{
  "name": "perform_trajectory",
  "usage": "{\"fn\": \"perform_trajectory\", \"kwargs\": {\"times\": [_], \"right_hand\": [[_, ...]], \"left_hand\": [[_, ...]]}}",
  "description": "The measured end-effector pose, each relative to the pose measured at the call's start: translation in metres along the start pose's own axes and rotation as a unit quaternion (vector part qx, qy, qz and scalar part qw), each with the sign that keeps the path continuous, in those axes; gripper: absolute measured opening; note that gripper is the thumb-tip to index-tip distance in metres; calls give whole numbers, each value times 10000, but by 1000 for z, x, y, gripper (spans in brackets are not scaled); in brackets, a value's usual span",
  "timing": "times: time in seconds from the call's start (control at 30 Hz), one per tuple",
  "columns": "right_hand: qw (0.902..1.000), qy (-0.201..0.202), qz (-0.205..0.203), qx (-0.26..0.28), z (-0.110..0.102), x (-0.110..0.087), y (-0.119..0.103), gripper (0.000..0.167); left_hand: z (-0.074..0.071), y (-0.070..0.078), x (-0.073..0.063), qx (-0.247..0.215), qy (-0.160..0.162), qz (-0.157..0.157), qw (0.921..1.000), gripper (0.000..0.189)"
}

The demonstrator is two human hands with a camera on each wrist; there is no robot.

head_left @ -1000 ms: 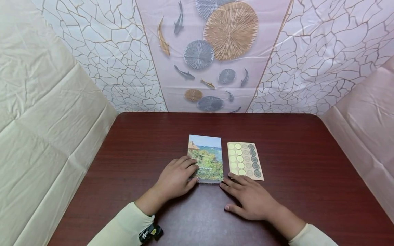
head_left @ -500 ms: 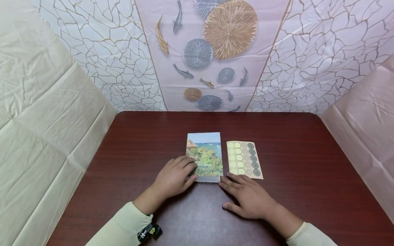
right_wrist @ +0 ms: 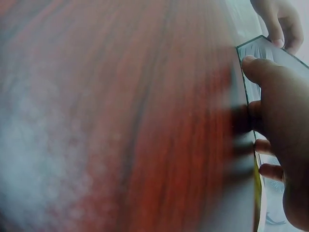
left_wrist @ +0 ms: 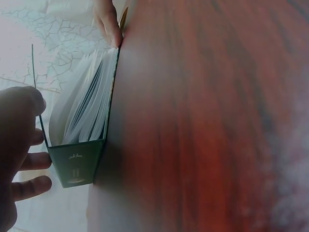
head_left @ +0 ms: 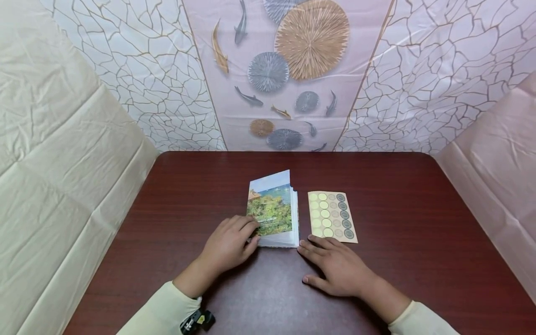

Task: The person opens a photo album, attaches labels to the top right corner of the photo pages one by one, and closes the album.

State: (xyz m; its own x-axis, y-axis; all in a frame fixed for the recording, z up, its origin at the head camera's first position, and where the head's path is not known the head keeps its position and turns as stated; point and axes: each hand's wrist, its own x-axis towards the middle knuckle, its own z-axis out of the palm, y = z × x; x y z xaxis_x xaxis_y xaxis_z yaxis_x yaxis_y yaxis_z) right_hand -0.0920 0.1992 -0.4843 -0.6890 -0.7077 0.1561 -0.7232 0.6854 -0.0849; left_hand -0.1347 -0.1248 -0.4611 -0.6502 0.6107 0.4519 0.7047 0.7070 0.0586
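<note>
Nearest, I see the right hand (head_left: 339, 272), loose-fingered, at the photo album (head_left: 273, 209) on the middle of the surface (head_left: 398, 200); the left hand (head_left: 228, 244) grips its raised cover. Only the left wrist view shows me its green spine (left_wrist: 76, 166). Just right lies a circle-printed sheet (head_left: 333, 217); beyond, a fish-patterned backdrop (head_left: 293, 109).

A dark red-brown wood-grain table (head_left: 402, 200) spans the lower half of the head view. Behind it, top centre, a pale pink panel (head_left: 289, 100) printed with fish (head_left: 240, 29) and round lily pads (head_left: 311, 39) divides white crackle-patterned cloth (head_left: 423, 79); a creased cream sheet (head_left: 63, 153) fills the left edge.
</note>
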Motion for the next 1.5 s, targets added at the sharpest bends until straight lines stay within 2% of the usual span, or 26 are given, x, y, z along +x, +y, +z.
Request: {"fn": "perform_trajectory", "kwargs": {"times": [0.17,0.33,0.57,0.77,0.9,1.03,1.13,1.27,1.4,1.5], "right_hand": [[10000,22,6,39,2,0,1,67],[10000,69,-13,29,3,0,2,67],[10000,40,23,40,3,0,1,68],[9999,39,66,65,3,-1,1,67],[9999,37,109,121,4,-2,1,67],[9998,54,119,149,5,-2,1,67],[9998,80,107,156,6,-2,2,67],[9998,94,106,165,6,-2,2,67],[9997,83,125,176,5,-2,2,67],[9997,76,130,198,4,-2,2,66]], "left_hand": [[-1,-2,-4,-74,111,-42,9999,27],[-3,-2,-6,-233,366,-228,9988,29],[-4,-3,-10,-250,694,-528,9959,62],[-1,-9,-15,-146,962,-446,9943,83],[-1,-12,-17,-47,981,-417,9943,89],[-6,-12,-19,0,833,-637,9945,83],[-12,-13,-22,-32,907,-802,9926,71],[-19,-16,-26,-71,1448,-847,9858,56],[-23,-21,-28,3,2056,-893,9746,48],[-25,-24,-31,91,2351,-1033,9664,44]]}}
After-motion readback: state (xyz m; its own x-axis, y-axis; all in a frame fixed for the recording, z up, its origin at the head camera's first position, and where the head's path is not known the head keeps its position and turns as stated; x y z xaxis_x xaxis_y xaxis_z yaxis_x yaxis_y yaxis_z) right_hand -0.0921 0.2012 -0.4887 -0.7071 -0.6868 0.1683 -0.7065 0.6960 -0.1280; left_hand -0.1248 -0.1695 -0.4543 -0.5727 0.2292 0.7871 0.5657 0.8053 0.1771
